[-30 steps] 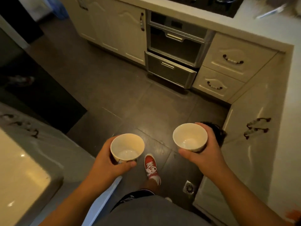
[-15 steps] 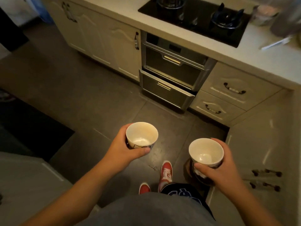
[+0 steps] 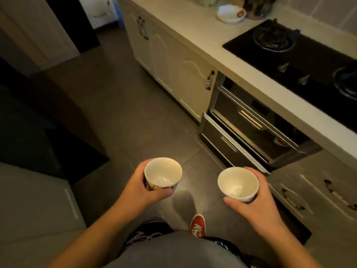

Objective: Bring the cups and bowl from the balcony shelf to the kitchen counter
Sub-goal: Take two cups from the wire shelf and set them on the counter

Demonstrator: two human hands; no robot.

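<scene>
I carry two empty white cups above the dark kitchen floor. My left hand (image 3: 141, 188) is wrapped around the left cup (image 3: 163, 174), which has a drawing on its side. My right hand (image 3: 257, 202) grips the right cup (image 3: 238, 183) from below and the right. Both cups are upright. The cream kitchen counter (image 3: 201, 33) runs along the upper right. A white bowl (image 3: 230, 13) with a red mark sits on the counter at the far end, left of the hob.
A black gas hob (image 3: 289, 55) is set into the counter. Below it sits a steel built-in appliance (image 3: 249, 130) with its lower drawer ajar. Cream cabinet doors (image 3: 173, 70) line the counter front. A grey unit (image 3: 34, 206) stands at lower left. My red shoe (image 3: 197, 225) is on the floor.
The view has swung left and up along the counter, so the hob and a white bowl have come into sight. Both hands still hold their cups, now closer together.
</scene>
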